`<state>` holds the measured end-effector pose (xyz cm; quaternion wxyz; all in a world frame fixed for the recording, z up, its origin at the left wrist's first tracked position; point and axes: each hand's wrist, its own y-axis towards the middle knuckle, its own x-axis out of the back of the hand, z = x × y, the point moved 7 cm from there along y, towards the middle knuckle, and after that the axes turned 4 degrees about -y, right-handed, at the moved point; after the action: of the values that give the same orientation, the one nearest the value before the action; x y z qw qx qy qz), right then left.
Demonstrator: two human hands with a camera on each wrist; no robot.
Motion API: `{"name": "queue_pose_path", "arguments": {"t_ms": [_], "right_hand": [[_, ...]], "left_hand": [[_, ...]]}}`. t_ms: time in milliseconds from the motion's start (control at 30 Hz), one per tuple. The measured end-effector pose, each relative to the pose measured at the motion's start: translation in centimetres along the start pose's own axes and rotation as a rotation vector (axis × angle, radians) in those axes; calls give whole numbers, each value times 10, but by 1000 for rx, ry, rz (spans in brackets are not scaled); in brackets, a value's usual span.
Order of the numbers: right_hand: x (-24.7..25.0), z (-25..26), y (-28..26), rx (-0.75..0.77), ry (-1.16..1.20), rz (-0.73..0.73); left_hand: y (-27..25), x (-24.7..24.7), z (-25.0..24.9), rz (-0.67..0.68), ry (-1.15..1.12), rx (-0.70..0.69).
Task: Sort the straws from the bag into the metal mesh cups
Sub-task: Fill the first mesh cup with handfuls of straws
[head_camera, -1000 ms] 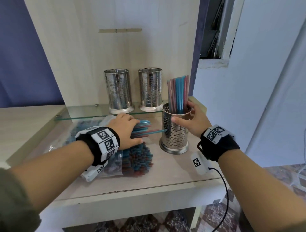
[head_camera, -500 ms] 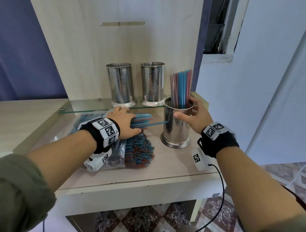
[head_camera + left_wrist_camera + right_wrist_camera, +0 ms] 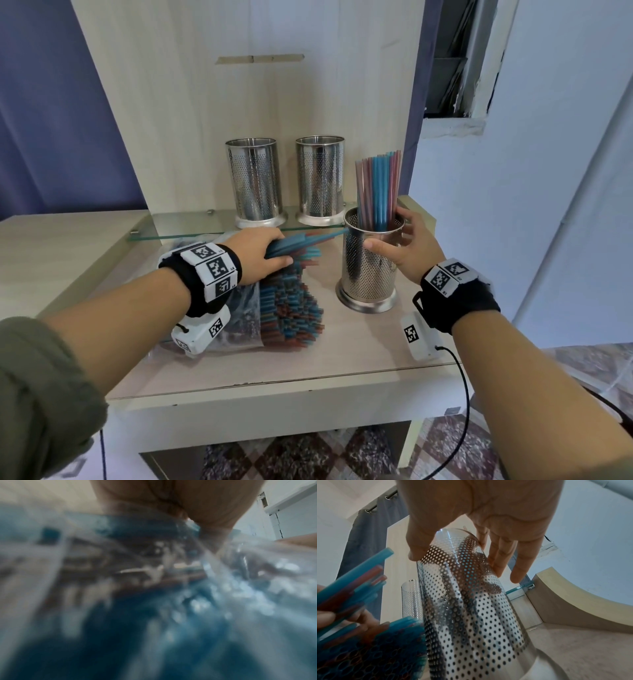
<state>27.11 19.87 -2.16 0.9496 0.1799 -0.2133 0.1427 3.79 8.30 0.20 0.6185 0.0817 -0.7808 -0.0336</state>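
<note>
My left hand (image 3: 265, 255) grips a bunch of blue and red straws (image 3: 303, 241) drawn out of the clear plastic bag (image 3: 245, 320), which lies on the table with its open end of straw tips (image 3: 291, 308) facing right. The bunch points at the rim of the near mesh cup (image 3: 370, 274). My right hand (image 3: 409, 245) holds that cup, thumb in front and fingers behind. Several straws (image 3: 376, 192) stand upright in it. In the right wrist view the cup (image 3: 471, 608) fills the middle and the held straws (image 3: 351, 577) come in from the left. The left wrist view is blurred, showing only the bag (image 3: 171, 615).
Two empty mesh cups (image 3: 255, 181) (image 3: 320, 178) stand on a glass shelf (image 3: 178, 226) behind the bag, against a wooden back panel. The table's front edge (image 3: 274, 382) is close to me. A cable (image 3: 462, 394) hangs from my right wrist over the table's right corner.
My left hand has lifted the bunch of straws, so the tips have risen from the cup's wall to its rim. My right hand has stayed on the cup.
</note>
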Motion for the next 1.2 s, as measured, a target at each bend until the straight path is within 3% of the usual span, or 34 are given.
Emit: {"name": "queue_pose_path", "arguments": {"t_ms": [233,433,567,733,933,1067,1133,1200], "right_hand": [[-1,2,0,1,-6,9],[0,1,0,8,-14,-3],[-1,-1,2,5,-13,3],[-1,-2,1,7,-19,-1],[-5,4,0,13,-57,24],[-2,24,-3,83,-342,-88],[-1,57,-17,200,-412,-145],[-12,103,-40,377,-330,-48]], "left_hand": [[14,22,-15,15,105,-71],[20,68,-45,-86,-176,-198],[16,95,-52,-263,-380,-190],[-5,142,-40,-646,-685,-253],[-29,159,-17,-801,-909,-214],[-44,174,-17,-878,-1055,-230],[-54,183,-26,-895,-1069,-269],[-60,183,-41,-860,-1117,-331]]}}
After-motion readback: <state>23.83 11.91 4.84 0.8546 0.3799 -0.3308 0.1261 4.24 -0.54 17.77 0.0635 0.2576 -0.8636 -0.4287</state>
